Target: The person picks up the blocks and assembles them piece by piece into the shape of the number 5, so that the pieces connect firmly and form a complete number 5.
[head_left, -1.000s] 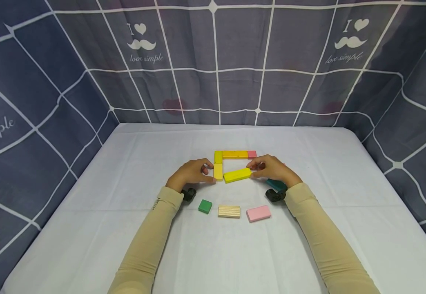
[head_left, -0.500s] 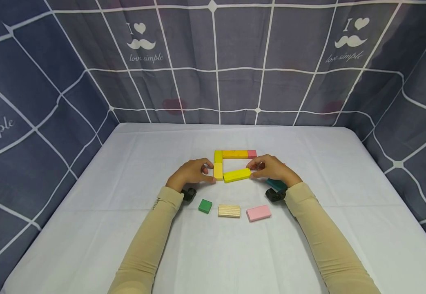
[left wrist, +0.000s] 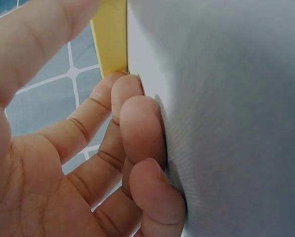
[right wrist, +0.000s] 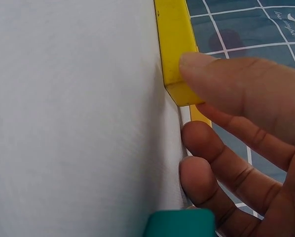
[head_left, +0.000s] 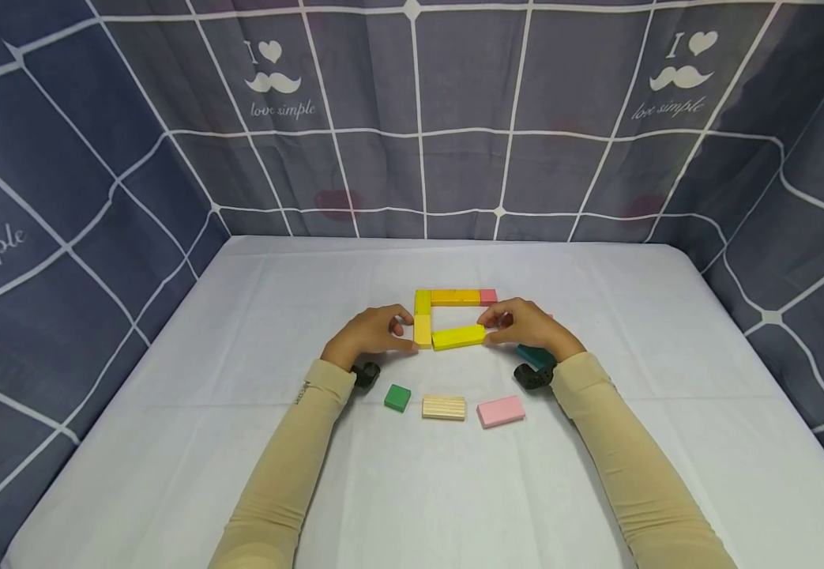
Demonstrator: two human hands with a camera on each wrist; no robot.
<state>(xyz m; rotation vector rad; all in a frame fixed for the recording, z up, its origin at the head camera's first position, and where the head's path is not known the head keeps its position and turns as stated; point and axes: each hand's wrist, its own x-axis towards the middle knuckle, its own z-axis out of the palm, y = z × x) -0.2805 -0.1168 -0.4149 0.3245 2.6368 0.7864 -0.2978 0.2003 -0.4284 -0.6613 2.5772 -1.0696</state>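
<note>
In the head view, my right hand (head_left: pixel 525 325) pinches the right end of a bright yellow block (head_left: pixel 458 337) between thumb and index finger. The block's left end is beside a light yellow block (head_left: pixel 422 332), its right end angled slightly away. My left hand (head_left: pixel 372 332) rests on the cloth, thumb and index fingertips apart and touching the light yellow block's left side. Behind this block stands another yellow block (head_left: pixel 422 302), meeting an orange-yellow block (head_left: pixel 456 298) with a red block (head_left: pixel 488 297) at its right end. The right wrist view shows the thumb on the bright yellow block (right wrist: pixel 176 44).
Nearer the body lie a green block (head_left: pixel 397 398), a ridged tan block (head_left: pixel 443 408) and a pink block (head_left: pixel 501 412). A teal block (head_left: pixel 536 357) is partly under the right wrist. White cloth (head_left: pixel 255 316) covers the table, and a dark checked curtain (head_left: pixel 369 182) surrounds it.
The bright yellow block has turned slightly, its near edge lying a little straighter. Both hands have kept nearly the same place and hold.
</note>
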